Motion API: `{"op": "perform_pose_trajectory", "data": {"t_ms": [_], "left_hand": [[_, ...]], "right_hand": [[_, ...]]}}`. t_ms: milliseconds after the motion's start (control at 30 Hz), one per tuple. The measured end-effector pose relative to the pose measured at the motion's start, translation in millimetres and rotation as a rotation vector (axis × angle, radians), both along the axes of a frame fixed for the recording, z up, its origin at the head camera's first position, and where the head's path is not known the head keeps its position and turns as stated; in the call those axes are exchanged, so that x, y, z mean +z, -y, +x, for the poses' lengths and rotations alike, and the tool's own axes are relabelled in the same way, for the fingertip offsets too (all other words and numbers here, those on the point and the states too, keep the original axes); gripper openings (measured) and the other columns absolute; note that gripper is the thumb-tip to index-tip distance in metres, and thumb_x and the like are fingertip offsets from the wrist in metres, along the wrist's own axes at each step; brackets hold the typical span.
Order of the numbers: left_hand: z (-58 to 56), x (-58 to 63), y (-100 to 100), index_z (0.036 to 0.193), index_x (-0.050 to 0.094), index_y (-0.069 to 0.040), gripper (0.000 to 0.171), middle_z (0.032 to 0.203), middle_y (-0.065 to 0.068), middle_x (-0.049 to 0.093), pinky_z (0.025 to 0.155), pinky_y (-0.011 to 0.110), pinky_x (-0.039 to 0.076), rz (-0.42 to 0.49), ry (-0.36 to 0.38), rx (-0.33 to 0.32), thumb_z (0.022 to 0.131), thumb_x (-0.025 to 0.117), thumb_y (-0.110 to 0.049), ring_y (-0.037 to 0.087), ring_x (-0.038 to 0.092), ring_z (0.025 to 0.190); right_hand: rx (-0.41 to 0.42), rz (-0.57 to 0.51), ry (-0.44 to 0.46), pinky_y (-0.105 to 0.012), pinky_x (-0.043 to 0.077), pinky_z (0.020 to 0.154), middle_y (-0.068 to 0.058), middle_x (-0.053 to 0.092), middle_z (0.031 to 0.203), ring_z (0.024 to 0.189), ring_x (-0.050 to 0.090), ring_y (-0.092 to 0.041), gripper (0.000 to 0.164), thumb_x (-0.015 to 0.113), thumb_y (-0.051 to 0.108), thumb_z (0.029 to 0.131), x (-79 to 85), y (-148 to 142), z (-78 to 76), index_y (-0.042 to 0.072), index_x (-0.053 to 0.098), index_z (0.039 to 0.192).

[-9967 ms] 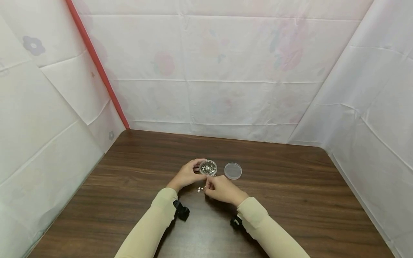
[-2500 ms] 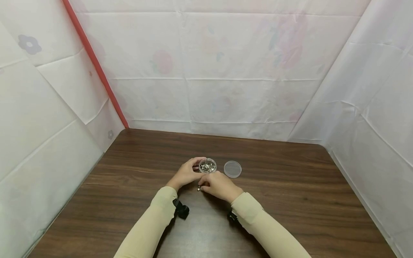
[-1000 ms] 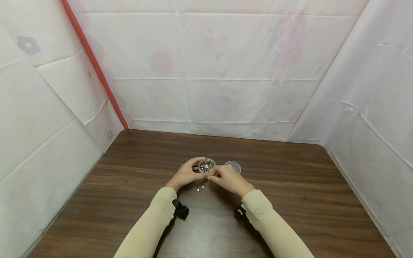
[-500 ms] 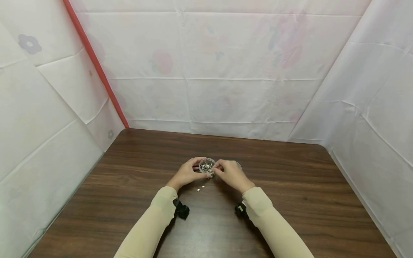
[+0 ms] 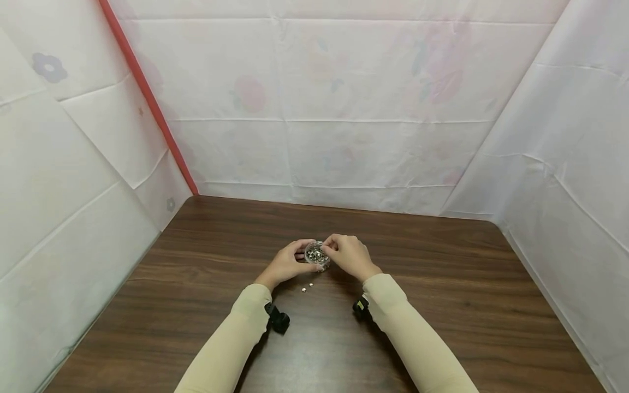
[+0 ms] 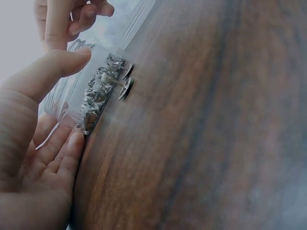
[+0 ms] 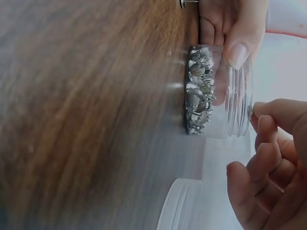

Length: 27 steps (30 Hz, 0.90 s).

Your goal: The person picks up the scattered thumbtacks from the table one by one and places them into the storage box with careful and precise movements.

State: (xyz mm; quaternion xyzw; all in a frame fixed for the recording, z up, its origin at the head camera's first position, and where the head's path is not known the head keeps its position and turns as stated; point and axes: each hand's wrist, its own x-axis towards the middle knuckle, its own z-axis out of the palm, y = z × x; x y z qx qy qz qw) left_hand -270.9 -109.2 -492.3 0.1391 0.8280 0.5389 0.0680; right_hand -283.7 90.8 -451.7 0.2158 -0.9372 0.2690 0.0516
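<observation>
My left hand curls round a clear round plastic jar standing on the table, thumb on its near side. Silver thumbtacks cover the bottom of the jar. Over the jar's open top, my right hand pinches a small thumbtack between thumb and forefinger at the rim. The other right fingers are loosely bent. Two loose thumbtacks lie on the wood in front of the jar, one nearer than the other thumbtack, points towards the jar.
The jar's clear lid lies on the table beside the jar, hidden behind my right hand in the head view. White patterned sheets enclose the brown wooden table at the back and both sides.
Several loose thumbtacks have become two on the table. My right hand has risen from the table in front to the jar's rim with a thumbtack. The left hand keeps its hold.
</observation>
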Motion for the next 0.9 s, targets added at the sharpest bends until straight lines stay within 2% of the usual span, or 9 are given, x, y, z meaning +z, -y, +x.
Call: {"op": "perform_pose_trajectory", "data": {"t_ms": [167,367,633,900], "left_hand": [[-2.4,-4.3,2,0.131,0.049,-0.03,0.072,0.128,-0.003,0.051,0.09,0.041,0.051,-0.009,0.004,0.0,0.068,0.081,-0.042,0.013,0.053,0.105],[-0.6,-1.6,2,0.132,0.048,-0.028,0.071,0.129,-0.001,0.05,0.091,0.042,0.05,-0.012,0.007,0.004,0.07,0.081,-0.038,0.015,0.052,0.106],[17.1,28.2,0,0.136,0.046,-0.008,0.069,0.132,0.016,0.049,0.091,0.046,0.049,0.001,-0.02,-0.032,0.077,0.077,-0.022,0.028,0.052,0.11],[18.7,33.5,0,0.137,0.044,-0.004,0.065,0.136,0.019,0.045,0.096,0.048,0.046,0.006,-0.017,-0.049,0.08,0.074,-0.014,0.032,0.049,0.114]], "right_hand": [[0.007,0.002,0.038,-0.026,0.041,0.04,0.012,0.057,0.065,0.047,0.047,-0.008,0.017,0.059,0.038,0.091,-0.1,1,1.6,0.025,0.067,0.098],[0.057,-0.04,0.054,-0.026,0.042,0.042,0.01,0.057,0.066,0.048,0.048,-0.008,0.014,0.058,0.034,0.092,4.5,-1,11.5,0.024,0.065,0.099],[0.21,-0.069,0.039,-0.02,0.039,0.042,0.009,0.057,0.061,0.045,0.044,-0.004,0.004,0.062,0.024,0.09,5.2,-2,26.0,0.02,0.064,0.09],[0.332,-0.055,0.052,-0.019,0.046,0.048,0.011,0.06,0.064,0.054,0.052,0.0,0.006,0.065,0.022,0.087,-3.7,4,41.2,0.016,0.064,0.084]]}}
